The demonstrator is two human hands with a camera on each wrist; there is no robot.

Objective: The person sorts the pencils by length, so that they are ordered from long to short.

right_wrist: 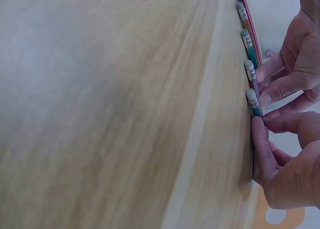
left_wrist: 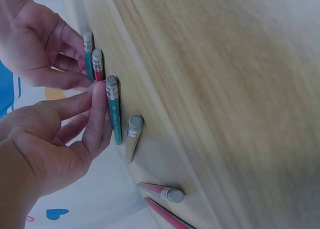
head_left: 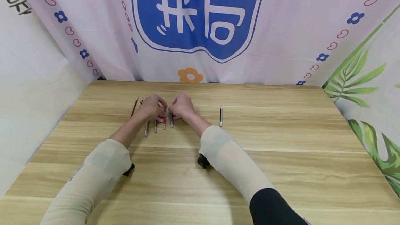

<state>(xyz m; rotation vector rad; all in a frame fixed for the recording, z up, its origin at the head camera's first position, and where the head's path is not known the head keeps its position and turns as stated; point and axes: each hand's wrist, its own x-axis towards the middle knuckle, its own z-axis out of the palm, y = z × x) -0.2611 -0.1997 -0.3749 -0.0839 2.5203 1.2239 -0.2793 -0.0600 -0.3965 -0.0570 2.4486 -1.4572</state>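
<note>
Near the back of the table, my left hand [head_left: 153,107] pinches a red pencil [head_left: 164,125] between thumb and fingertips. Right beside it, my right hand [head_left: 182,106] pinches a teal pencil [head_left: 171,122]; its far end is hidden by the fingers. Another teal pencil [left_wrist: 114,114] lies under the left fingers. A gold-coloured pencil [left_wrist: 132,139] rests to the left of that one. Two reddish pencils, one of them the leftmost pencil [head_left: 133,107], lie past the left wrist, partly covered by the arm. All the visible eraser ends in the row point towards me.
A single dark pencil [head_left: 221,116] lies apart on the right. The wood-grain table [head_left: 281,141] ends at a printed curtain [head_left: 106,27] at the back. Black wrist cameras, such as the right one [head_left: 203,161], hang beneath both sleeves.
</note>
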